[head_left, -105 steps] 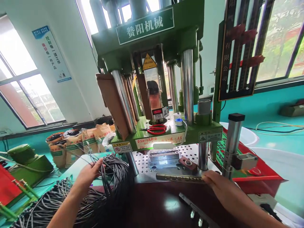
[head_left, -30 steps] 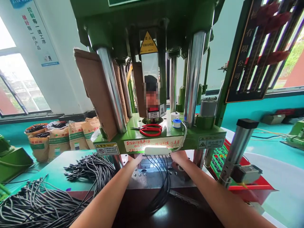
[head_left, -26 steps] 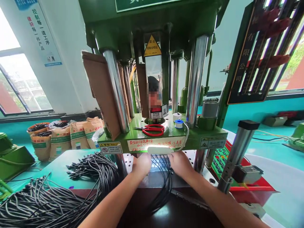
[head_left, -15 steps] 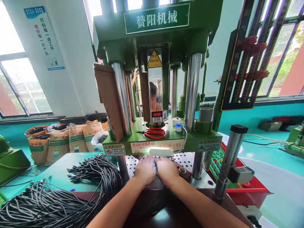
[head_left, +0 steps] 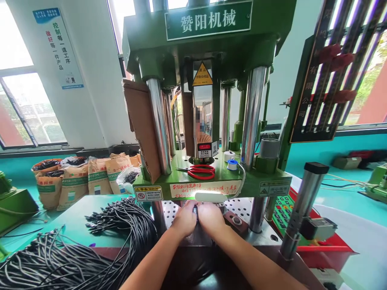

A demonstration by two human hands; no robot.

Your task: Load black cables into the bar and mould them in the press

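My left hand (head_left: 184, 220) and my right hand (head_left: 211, 218) are close together on the lower bed of a green press (head_left: 211, 175), under its lit front edge. The left fingers are bent inward with the thumb along the inner side. The right hand shows mostly its back, with its fingers curled forward out of sight. A small dark piece shows in the gap between them, too covered to name. Beside my right hand is a dark metal block with a round bolt (head_left: 237, 220). A perforated metal plate (head_left: 169, 212) lies around the hands.
Bundles of black cables (head_left: 136, 221) lie on the table at left. Red-handled pliers (head_left: 202, 172) and a blue-and-white spool (head_left: 232, 164) rest on the press ledge. A steel post (head_left: 299, 213) and a red bin (head_left: 329, 251) stand at right. A lamp (head_left: 211, 197) hangs above my hands.
The view has turned slightly left. My left fingers, stretched forward before, are now more bent. The dark cable seen below my hands is now mostly hidden.
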